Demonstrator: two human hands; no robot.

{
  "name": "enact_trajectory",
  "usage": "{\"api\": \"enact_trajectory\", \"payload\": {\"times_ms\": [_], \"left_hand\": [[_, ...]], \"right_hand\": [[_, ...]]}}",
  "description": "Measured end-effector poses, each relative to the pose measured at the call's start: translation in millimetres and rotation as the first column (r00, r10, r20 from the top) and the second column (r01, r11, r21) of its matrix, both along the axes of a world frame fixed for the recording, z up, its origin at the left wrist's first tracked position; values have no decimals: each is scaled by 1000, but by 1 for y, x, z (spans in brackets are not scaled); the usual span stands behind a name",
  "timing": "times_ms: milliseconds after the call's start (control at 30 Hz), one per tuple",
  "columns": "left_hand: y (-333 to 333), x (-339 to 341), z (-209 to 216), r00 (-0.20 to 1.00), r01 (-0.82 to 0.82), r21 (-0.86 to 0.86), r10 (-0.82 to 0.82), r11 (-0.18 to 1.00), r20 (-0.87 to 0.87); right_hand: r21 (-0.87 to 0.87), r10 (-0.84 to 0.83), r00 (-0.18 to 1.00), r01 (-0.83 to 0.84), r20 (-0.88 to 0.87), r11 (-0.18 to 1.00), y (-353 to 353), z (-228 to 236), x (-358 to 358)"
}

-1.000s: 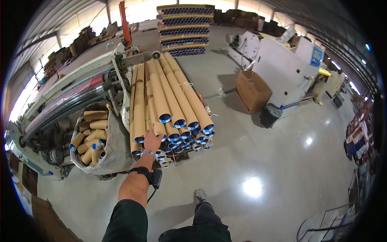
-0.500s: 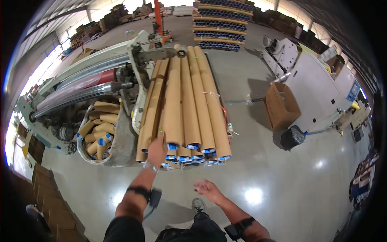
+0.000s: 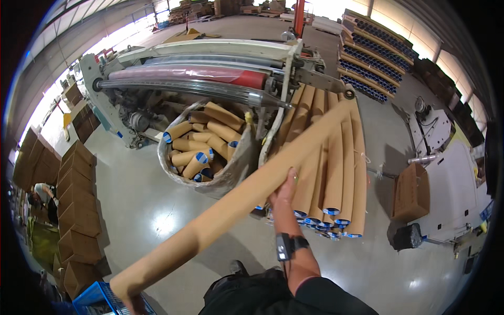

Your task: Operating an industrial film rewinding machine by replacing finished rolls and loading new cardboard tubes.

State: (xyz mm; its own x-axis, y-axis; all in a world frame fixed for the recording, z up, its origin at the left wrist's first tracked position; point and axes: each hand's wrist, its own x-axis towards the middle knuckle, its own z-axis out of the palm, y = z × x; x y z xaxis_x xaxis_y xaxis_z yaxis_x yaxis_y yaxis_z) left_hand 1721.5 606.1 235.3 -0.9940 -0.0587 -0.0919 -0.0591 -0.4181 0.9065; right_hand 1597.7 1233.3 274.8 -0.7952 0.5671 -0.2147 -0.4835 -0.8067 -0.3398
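A long brown cardboard tube [image 3: 210, 226] slants across the view, from the lower left up over a pile of similar tubes [image 3: 333, 178]. My right hand [image 3: 284, 190] is closed round its underside near the middle, with the thumb up along its side. At the near lower-left end, a small part of my left hand [image 3: 137, 304] shows against the tube; its fingers are mostly hidden behind it. The piled tubes lie lengthwise, their near ends showing blue inside.
A plastic-lined bin [image 3: 226, 185] of short tube pieces stands left of the pile, before a roller machine [image 3: 184, 84]. A blue crate [image 3: 100, 298] sits lower left, beside cardboard boxes [image 3: 79, 210]. Another carton [image 3: 411, 193] and stacked tubes [image 3: 370, 58] are to the right.
My view has turned left. One tube is now lifted off the pile and swung toward the lower left. My right hand, free before, now grips it; my left has moved to its near end.
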Motion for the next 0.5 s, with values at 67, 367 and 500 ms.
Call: {"api": "enact_trajectory", "payload": {"times_ms": [67, 367, 500], "left_hand": [[9, -56, -55, 982, 45, 222, -2, 974, -190], [505, -192, 42, 739, 393, 787, -672, 476, 38], [667, -194, 53, 677, 515, 686, -735, 514, 42]], "right_hand": [[68, -170, 971, 161, 167, 985, 25, 3, 18], [343, -790, 580, 713, 201, 611, 306, 55, 336], [868, -972, 194, 450, 133, 209, 362, 23, 384]]}}
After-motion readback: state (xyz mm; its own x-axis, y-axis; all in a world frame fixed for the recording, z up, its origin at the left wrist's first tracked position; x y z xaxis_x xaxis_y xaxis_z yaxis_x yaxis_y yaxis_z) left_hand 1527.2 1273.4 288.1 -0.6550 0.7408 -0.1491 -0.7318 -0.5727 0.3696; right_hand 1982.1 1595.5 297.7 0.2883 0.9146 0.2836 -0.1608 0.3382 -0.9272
